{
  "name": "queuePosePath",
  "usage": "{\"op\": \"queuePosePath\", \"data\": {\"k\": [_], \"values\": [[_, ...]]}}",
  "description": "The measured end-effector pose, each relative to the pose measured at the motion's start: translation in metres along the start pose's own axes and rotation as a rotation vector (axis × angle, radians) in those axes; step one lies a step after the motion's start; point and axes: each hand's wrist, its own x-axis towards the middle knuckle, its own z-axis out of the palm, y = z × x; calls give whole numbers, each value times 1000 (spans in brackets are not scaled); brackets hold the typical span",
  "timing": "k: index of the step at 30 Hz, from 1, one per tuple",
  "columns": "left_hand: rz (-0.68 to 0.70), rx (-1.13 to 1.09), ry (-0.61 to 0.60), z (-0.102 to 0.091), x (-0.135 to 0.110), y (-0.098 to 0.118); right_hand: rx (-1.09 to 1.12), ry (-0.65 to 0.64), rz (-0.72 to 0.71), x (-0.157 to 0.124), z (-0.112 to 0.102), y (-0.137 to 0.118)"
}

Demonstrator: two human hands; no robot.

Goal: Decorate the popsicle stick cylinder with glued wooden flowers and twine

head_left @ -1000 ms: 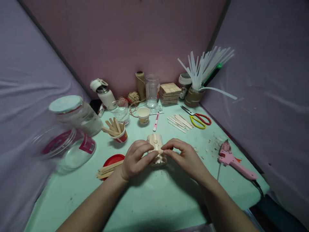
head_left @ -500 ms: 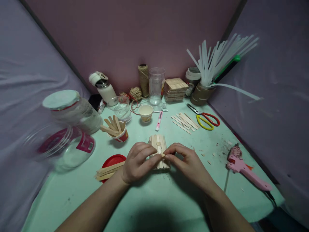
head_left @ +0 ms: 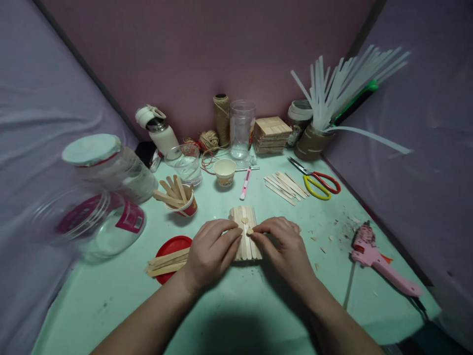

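Observation:
A small panel of craft sticks (head_left: 248, 251) lies in front of me, with a paler strip down its middle. One little rounded wooden piece (head_left: 244, 221) rests on that strip. My right hand (head_left: 286, 246) pinches another small wooden piece (head_left: 250, 230) between thumb and forefinger, just above the panel. At the panel's left side, my left hand (head_left: 214, 249) has its thumb and fingertips drawn together. Whatever those fingertips may hold is hidden.
A red lid (head_left: 173, 244) with craft sticks is beside my left wrist. Further back are a paper cup of sticks (head_left: 186, 204), a pink cutter (head_left: 246, 183), thin wood strips (head_left: 284, 186) and scissors (head_left: 314, 180). A pink glue gun (head_left: 384, 268) lies right, near wood scraps.
My hands have drawn slightly apart. The small wooden piece, formerly between both hands' fingertips, is now in my right fingers and a little higher over the panel. The view has shifted slightly.

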Motion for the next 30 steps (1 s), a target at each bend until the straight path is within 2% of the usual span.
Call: {"op": "queuePosePath", "data": {"k": [9,30], "values": [[-14,-56,-21,3,-2,4,-78,6,-49,1,4,-2],[-27,-42,-29,5,-2,5,-101,-2,-7,2,6,-4]]}}
